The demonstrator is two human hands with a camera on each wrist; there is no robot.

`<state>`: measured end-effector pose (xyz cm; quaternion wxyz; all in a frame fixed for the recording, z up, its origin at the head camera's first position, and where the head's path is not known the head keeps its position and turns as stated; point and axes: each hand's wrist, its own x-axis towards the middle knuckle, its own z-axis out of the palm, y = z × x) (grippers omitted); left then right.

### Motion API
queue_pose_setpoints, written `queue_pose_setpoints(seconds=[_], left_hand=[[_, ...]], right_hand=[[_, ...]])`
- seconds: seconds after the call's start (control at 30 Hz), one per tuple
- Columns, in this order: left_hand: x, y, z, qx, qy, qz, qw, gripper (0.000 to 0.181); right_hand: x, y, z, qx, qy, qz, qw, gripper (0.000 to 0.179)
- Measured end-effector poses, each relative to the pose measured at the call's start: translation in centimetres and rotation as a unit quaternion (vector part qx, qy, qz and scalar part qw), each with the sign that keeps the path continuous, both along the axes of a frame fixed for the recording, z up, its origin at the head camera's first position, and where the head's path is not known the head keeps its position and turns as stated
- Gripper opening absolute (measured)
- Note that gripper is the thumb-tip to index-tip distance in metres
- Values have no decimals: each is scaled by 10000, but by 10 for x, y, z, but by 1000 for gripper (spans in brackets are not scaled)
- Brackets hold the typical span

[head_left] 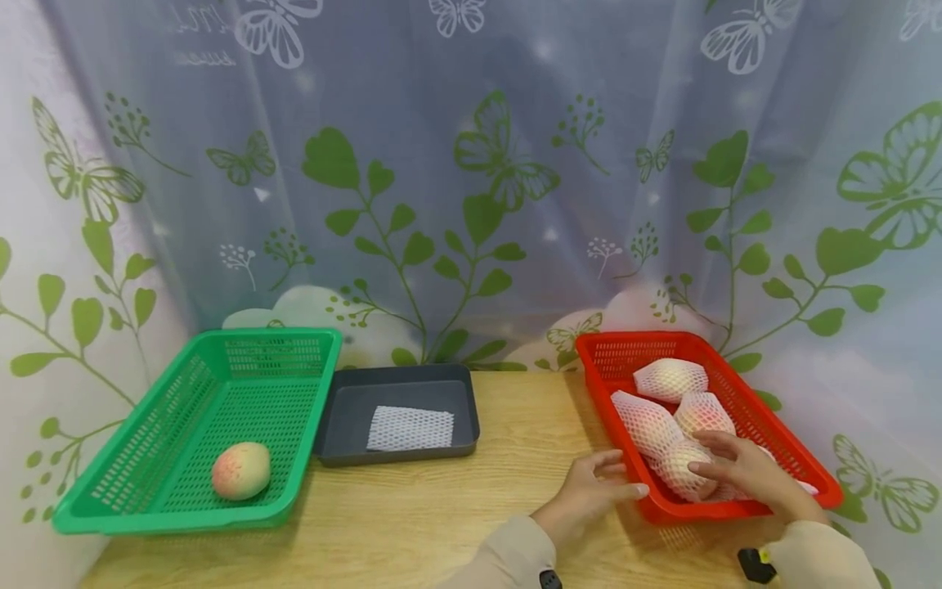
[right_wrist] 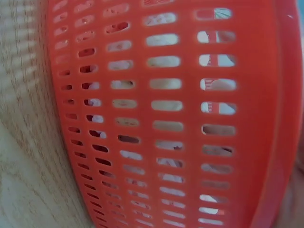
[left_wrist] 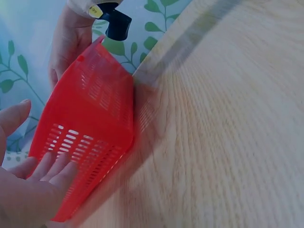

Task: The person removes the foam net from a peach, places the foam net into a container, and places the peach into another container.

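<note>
Toward the right stands a red basket [head_left: 599,384] holding several peaches [head_left: 680,470] in white foam nets. My right hand [head_left: 746,473] is inside its near right part, fingers spread and loosely bent over the netted peaches; in the right wrist view the slotted basket wall [right_wrist: 190,118] hides it. Outside the basket's left wall is my left hand [head_left: 589,495], with thumb and fingers apart and nothing held. The left wrist view has the left hand's fingers [left_wrist: 61,168] right by the slotted wall.
A green basket [head_left: 177,520] at the left holds one bare peach [head_left: 241,472]. Beside it, a dark grey tray [head_left: 346,413] carries a flat white foam net [head_left: 410,429]. All stand on a wooden table [head_left: 412,515] before a patterned curtain [head_left: 412,164].
</note>
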<state>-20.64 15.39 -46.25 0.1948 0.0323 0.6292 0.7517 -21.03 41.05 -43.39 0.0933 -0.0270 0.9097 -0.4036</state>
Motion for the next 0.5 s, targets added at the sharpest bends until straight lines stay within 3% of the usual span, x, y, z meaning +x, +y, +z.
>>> queue_pose_setpoints(seconds=[0.17, 0.4, 0.5], left_hand=[[2, 5, -2, 43, -169, 95, 9998, 49], [3, 10, -2, -80, -61, 248, 9996, 44], [3, 12, -2, -62, -96, 321, 9994, 40]], right_hand=[[-3, -6, -4, -342, -294, 24, 9990, 77], [-9, -10, -3, 1054, 111, 149, 9943, 79], [-9, -11, -4, 1109, 237, 176, 9934, 79]])
